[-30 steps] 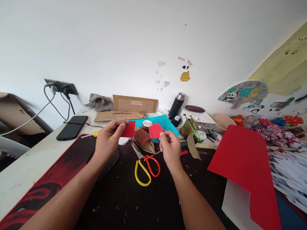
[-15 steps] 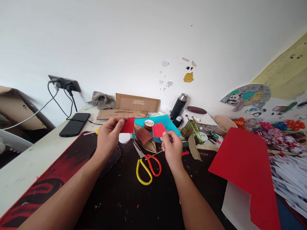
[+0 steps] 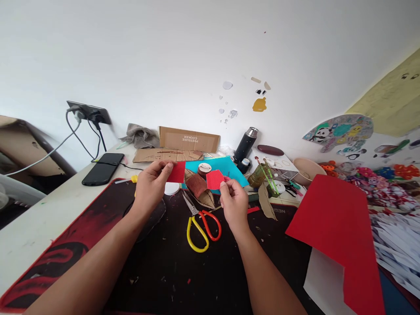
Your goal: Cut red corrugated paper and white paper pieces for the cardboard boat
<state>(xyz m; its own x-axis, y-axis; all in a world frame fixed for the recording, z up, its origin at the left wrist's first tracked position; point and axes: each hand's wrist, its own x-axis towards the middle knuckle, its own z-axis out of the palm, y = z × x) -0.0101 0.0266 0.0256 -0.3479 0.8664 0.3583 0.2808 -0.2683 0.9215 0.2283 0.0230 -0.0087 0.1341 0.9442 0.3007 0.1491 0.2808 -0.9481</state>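
Note:
Between thumb and fingers, my left hand [image 3: 151, 186] pinches a flat red paper piece [image 3: 177, 172] with straight edges. My right hand [image 3: 235, 203] grips a smaller ribbed red corrugated paper piece [image 3: 214, 180] with cut corners, at its lower right edge. The two pieces are held up apart from each other. Scissors [image 3: 198, 218] with one yellow and one red handle lie on the black mat below, between my hands. Just behind them sits a brown cardboard boat-like shape [image 3: 198, 188], near a small round jar [image 3: 204, 168] with a pale lid.
Behind are a blue sheet [image 3: 229, 170], a black flask [image 3: 246, 144] and cardboard pieces [image 3: 189, 139]. A phone [image 3: 103, 169] lies on the left. To the right stand a brush jar [image 3: 257, 175], a large red sheet [image 3: 331, 218] and white paper strips [image 3: 398, 245]. Scraps dot the black mat [image 3: 183, 280].
Both hands keep hold of their red pieces, with only slight shifts and tilts of the pieces. The whole view has turned a little, so the surroundings sit slightly farther right.

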